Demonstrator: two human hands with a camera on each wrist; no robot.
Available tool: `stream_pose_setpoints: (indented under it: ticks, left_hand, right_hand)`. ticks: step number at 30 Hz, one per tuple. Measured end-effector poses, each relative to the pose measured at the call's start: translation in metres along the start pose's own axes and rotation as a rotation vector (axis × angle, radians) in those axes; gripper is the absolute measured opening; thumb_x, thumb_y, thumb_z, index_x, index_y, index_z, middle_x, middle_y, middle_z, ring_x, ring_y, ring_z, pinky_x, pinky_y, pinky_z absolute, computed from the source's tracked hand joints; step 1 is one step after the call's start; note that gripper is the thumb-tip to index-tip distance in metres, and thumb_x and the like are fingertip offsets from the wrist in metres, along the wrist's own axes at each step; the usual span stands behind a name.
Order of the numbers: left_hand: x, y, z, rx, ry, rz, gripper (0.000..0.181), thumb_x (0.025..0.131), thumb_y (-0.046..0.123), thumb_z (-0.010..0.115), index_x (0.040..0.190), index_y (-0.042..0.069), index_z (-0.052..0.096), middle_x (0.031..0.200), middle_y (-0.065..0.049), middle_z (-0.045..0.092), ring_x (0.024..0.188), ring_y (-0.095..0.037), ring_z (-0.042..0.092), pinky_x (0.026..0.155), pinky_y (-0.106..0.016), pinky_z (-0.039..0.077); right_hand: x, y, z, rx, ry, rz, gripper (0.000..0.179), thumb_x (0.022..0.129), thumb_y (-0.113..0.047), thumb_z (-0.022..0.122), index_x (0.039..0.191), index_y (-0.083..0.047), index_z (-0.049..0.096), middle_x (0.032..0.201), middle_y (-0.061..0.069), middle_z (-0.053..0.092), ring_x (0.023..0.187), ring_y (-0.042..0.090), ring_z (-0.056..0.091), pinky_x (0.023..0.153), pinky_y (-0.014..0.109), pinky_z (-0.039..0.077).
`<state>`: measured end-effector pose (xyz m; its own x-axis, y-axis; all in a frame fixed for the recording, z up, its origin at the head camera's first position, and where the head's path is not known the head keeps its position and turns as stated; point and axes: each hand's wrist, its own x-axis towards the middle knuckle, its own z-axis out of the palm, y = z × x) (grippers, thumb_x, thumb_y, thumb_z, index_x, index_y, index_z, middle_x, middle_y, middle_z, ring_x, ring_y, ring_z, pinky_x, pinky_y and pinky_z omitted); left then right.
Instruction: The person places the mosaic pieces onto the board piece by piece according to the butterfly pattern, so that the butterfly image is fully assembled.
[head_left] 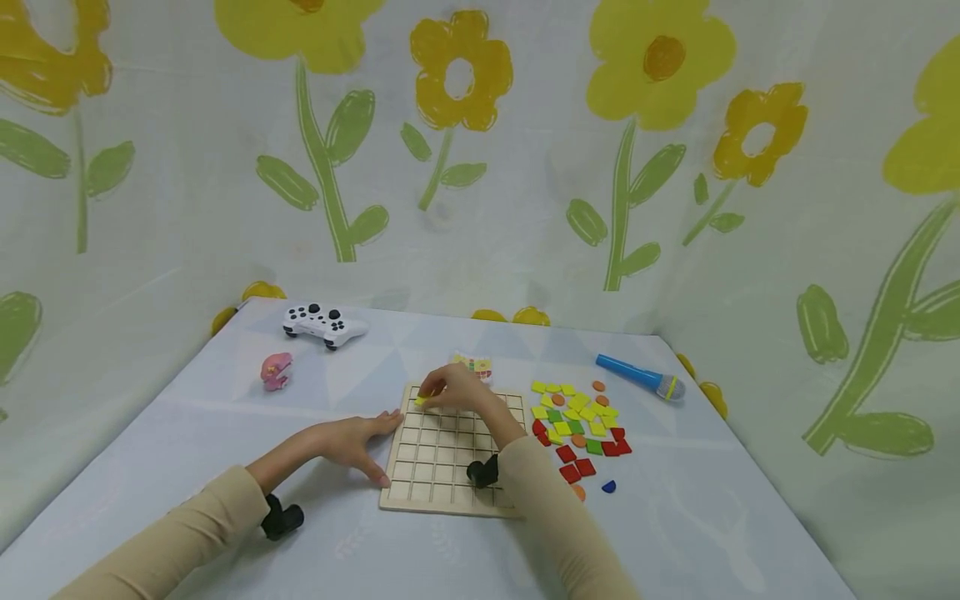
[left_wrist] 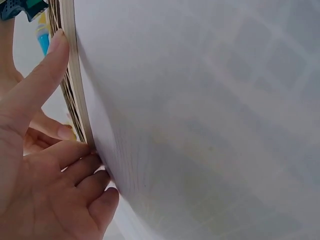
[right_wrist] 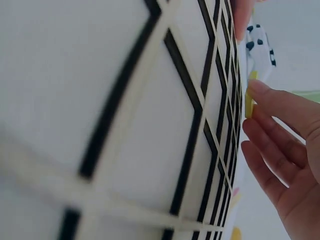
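A square wooden board (head_left: 423, 471) with a grid of shallow squares lies on the table. My right hand (head_left: 459, 389) is over its far left corner, pinching a small yellow tile (right_wrist: 249, 102) between thumb and fingertips. In the right wrist view the tile stands on edge, close to the grid. My left hand (head_left: 350, 442) rests along the board's left side, thumb near the front corner and fingers toward the back, spread apart. The left wrist view shows the thumb and fingertips against the board's edge (left_wrist: 76, 75).
Right of the board lie scattered yellow, red, green and orange pieces (head_left: 578, 406) and a blue half-round piece (head_left: 609, 486). A small patterned card (head_left: 472, 365) lies behind the board. Farther out are a blue microphone (head_left: 637, 374), a white game controller (head_left: 318, 324) and a pink toy (head_left: 276, 371).
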<state>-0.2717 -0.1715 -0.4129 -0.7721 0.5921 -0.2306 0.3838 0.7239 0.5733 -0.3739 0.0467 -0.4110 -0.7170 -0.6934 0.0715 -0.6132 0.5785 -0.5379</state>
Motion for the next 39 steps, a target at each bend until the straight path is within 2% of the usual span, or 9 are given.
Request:
stream_pose_setpoints:
  ticks: [10, 25, 33, 39]
  left_hand:
    - [0.002, 0.002, 0.001, 0.007, 0.006, -0.013, 0.102, 0.075, 0.037, 0.083, 0.150, -0.002, 0.026, 0.157, -0.021, 0.020, 0.143, -0.039, 0.016, 0.113, -0.053, 0.019]
    - [0.001, 0.006, 0.000, 0.014, -0.004, -0.043, 0.102, 0.074, 0.037, 0.083, 0.150, -0.001, 0.027, 0.157, -0.020, 0.020, 0.144, -0.038, 0.016, 0.113, -0.054, 0.020]
    - [0.001, 0.006, 0.001, 0.006, -0.009, -0.057, 0.103, 0.074, 0.038, 0.083, 0.150, 0.000, 0.027, 0.157, -0.020, 0.020, 0.144, -0.038, 0.016, 0.113, -0.054, 0.020]
    - [0.000, 0.006, 0.001, 0.013, -0.003, -0.054, 0.103, 0.073, 0.038, 0.083, 0.150, -0.001, 0.027, 0.157, -0.021, 0.020, 0.144, -0.038, 0.017, 0.113, -0.054, 0.020]
  right_hand:
    - [0.009, -0.007, 0.005, -0.018, -0.011, 0.066, 0.011, 0.082, -0.019, 0.078, 0.090, -0.013, 0.075, 0.080, -0.008, 0.068, 0.072, 0.004, 0.060, 0.067, 0.018, 0.050]
    - [0.007, -0.010, 0.007, 0.002, 0.009, 0.113, 0.006, 0.085, -0.016, 0.075, 0.089, -0.012, 0.078, 0.085, -0.005, 0.072, 0.071, 0.002, 0.062, 0.065, 0.017, 0.050]
    - [0.000, -0.009, 0.000, -0.022, -0.008, 0.076, 0.009, 0.087, -0.012, 0.072, 0.096, -0.010, 0.076, 0.088, -0.003, 0.071, 0.077, 0.005, 0.062, 0.068, 0.018, 0.050]
    - [-0.017, -0.004, -0.011, -0.051, 0.022, 0.004, 0.014, 0.089, -0.012, 0.070, 0.101, -0.007, 0.074, 0.097, 0.002, 0.071, 0.085, 0.010, 0.065, 0.076, 0.021, 0.052]
